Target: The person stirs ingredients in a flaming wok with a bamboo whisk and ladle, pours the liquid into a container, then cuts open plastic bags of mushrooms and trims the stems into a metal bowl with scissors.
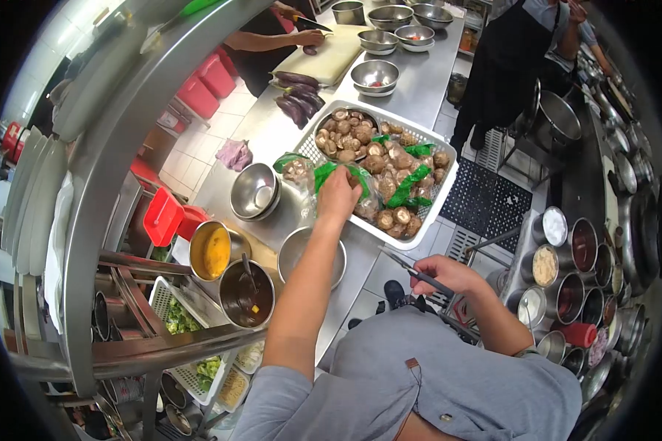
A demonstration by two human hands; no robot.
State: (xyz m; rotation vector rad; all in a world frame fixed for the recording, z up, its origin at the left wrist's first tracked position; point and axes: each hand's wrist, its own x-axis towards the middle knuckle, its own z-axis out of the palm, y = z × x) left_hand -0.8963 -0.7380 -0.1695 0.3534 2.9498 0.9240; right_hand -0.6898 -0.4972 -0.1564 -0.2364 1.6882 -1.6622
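Observation:
My left hand [338,192] is closed on a clear plastic bag [371,200] with green bands, at the near left edge of a white perforated basket [441,204]. Shiitake mushrooms [357,132] fill a round bowl inside the basket, and more lie in green-banded bags [404,165] and loose around them. Another small bag of mushrooms [296,169] rests just left of my hand. Off the counter's right side, my right hand [449,275] grips a black-handled knife [401,259], its blade pointing up and left towards the basket's corner.
Steel bowls [256,189] stand on the counter beside pots of yellow liquid [212,250] and dark sauce [246,301]. Eggplants [299,99] lie near a cutting board [327,59] where another person's hands work with a knife. Seasoning pots [554,226] line the right. A metal shelf [118,147] overhangs the left.

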